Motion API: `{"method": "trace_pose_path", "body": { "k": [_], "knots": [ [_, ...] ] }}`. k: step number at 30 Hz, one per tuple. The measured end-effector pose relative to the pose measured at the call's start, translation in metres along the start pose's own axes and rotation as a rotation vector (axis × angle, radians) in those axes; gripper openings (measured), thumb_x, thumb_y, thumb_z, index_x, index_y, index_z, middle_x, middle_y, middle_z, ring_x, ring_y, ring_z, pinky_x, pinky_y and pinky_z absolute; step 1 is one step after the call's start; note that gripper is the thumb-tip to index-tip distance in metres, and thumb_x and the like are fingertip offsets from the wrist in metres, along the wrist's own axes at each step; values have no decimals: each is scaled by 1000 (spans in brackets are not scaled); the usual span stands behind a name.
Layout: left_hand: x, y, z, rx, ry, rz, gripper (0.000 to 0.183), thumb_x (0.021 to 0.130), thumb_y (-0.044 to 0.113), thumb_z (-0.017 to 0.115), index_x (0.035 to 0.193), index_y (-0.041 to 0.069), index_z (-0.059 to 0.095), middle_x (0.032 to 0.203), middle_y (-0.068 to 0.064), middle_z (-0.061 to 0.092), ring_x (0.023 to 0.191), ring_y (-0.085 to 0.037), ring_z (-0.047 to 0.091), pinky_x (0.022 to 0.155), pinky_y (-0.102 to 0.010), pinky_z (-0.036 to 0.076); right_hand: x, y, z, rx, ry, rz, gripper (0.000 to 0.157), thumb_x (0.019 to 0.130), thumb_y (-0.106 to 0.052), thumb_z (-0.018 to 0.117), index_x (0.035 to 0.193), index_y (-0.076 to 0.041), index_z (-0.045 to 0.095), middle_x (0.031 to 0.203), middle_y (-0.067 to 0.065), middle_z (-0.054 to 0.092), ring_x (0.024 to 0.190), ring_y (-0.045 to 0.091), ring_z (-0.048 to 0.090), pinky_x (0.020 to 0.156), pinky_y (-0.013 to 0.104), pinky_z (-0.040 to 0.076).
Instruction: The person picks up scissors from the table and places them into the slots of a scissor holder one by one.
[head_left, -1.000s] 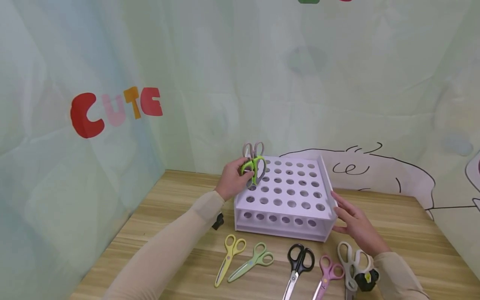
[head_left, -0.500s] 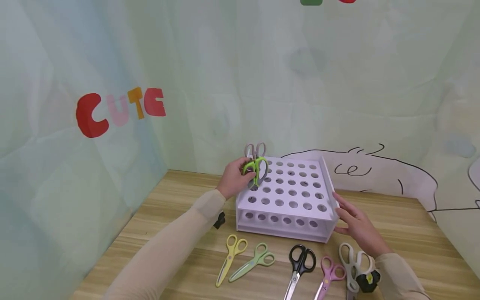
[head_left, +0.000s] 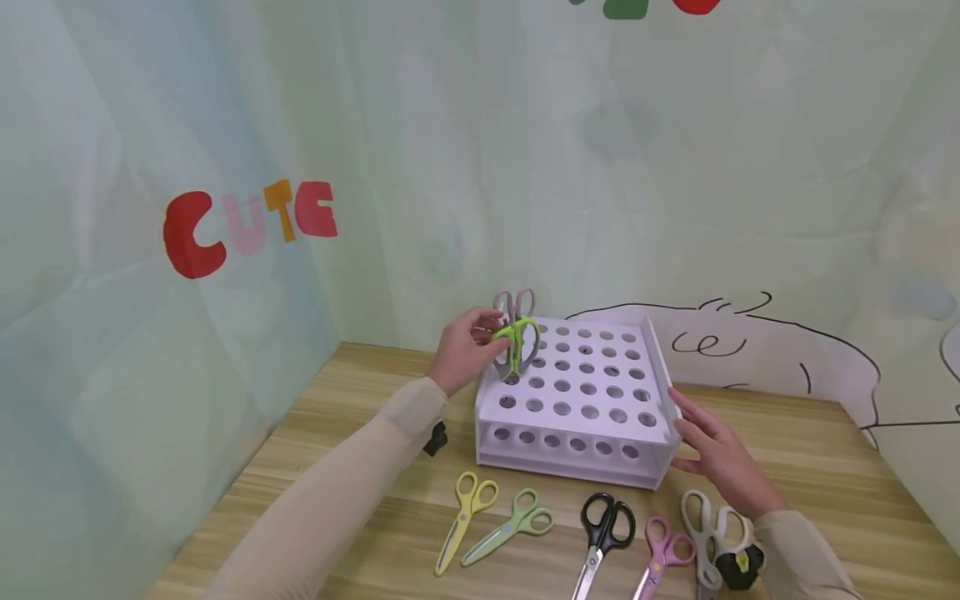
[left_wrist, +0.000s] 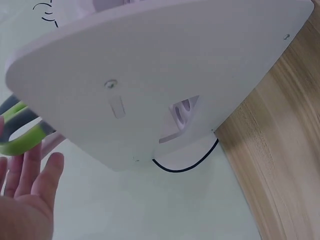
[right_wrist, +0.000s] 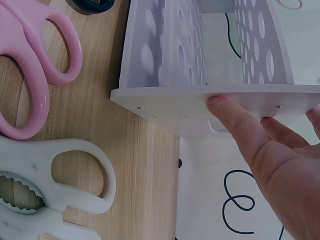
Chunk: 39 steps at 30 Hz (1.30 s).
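A white rack (head_left: 577, 427) with rows of round holes stands on the wooden table. At its back left corner, lime green and grey scissors (head_left: 516, 350) sit upright in a hole, handles up. Pinkish-grey scissors (head_left: 512, 307) stand just behind them. My left hand (head_left: 465, 350) is at the green handles, its fingers loosened and spread, thumb right by the near loop. In the left wrist view, the hand's fingers (left_wrist: 47, 180) are parted below the green handle (left_wrist: 30, 140). My right hand (right_wrist: 285, 175) rests its extended fingertips against the rack's right side panel.
In front of the rack lie yellow scissors (head_left: 462, 521), light green scissors (head_left: 510, 527), black scissors (head_left: 600, 533), pink scissors (head_left: 658, 557) and white scissors (head_left: 707, 533). The white pair lies close by the right wrist. A printed cloth wall (head_left: 450, 167) rises behind the table.
My left fingers have loosened from the green scissors, which stay upright in the rack. The right hand keeps its place on the side panel. The head view has shifted slightly.
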<state>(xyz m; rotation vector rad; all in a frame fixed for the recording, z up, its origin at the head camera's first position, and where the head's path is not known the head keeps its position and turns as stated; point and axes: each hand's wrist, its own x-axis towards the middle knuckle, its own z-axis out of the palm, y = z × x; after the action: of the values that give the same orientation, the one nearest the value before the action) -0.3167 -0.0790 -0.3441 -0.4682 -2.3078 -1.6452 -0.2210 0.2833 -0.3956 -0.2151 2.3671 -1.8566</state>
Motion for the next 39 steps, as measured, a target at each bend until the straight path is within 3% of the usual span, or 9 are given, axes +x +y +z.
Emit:
{"method": "trace_pose_path", "body": {
  "k": [4, 8, 13, 22, 28, 39],
  "knots": [
    [-1, 1, -6, -10, 39, 38, 40, 86, 2, 74, 122, -3, 60, 107, -14, 65, 101, -26, 64, 95, -33, 52, 1, 1, 0, 1, -7, -4, 61, 107, -33, 42, 159, -15, 16, 160, 27, 13, 125, 23, 47, 90, 39, 55],
    [-3, 2, -12, 7, 78, 61, 40, 87, 6, 74, 123, -2, 59, 110, -17, 64, 105, -28, 61, 101, -39, 47, 2, 2, -2, 11, -8, -18, 62, 107, -32, 43, 159, -13, 16, 159, 29, 13, 117, 10, 51, 90, 39, 55],
    [-10, 1, -21, 57, 119, 51, 41, 88, 13, 76, 124, 4, 59, 114, -9, 62, 107, -25, 57, 97, -41, 45, 2, 3, -3, 30, -17, -38, 61, 108, -30, 43, 158, -10, 15, 158, 31, 13, 107, -3, 52, 89, 38, 55],
    [-27, -2, -28, 57, 151, 38, 47, 87, 10, 75, 129, 4, 55, 118, -9, 59, 108, -27, 56, 93, -42, 46, 2, 3, -3, 40, -20, -49, 61, 108, -29, 43, 158, -9, 14, 157, 31, 15, 106, -5, 53, 89, 38, 55],
    [-41, -5, -29, 115, 134, 31, 58, 86, 14, 77, 137, 2, 51, 123, -11, 54, 106, -31, 56, 89, -45, 50, 2, 2, -4, 3, -17, -31, 61, 108, -31, 42, 159, -12, 14, 158, 30, 13, 107, -5, 52, 88, 37, 56],
    [-72, -15, -22, 281, 71, -90, 66, 84, 23, 79, 139, 2, 50, 120, -11, 53, 99, -26, 54, 81, -39, 51, 1, -1, -4, 4, -18, -28, 61, 108, -30, 42, 159, -12, 14, 159, 30, 12, 106, -6, 52, 89, 37, 55]
  ]
}}
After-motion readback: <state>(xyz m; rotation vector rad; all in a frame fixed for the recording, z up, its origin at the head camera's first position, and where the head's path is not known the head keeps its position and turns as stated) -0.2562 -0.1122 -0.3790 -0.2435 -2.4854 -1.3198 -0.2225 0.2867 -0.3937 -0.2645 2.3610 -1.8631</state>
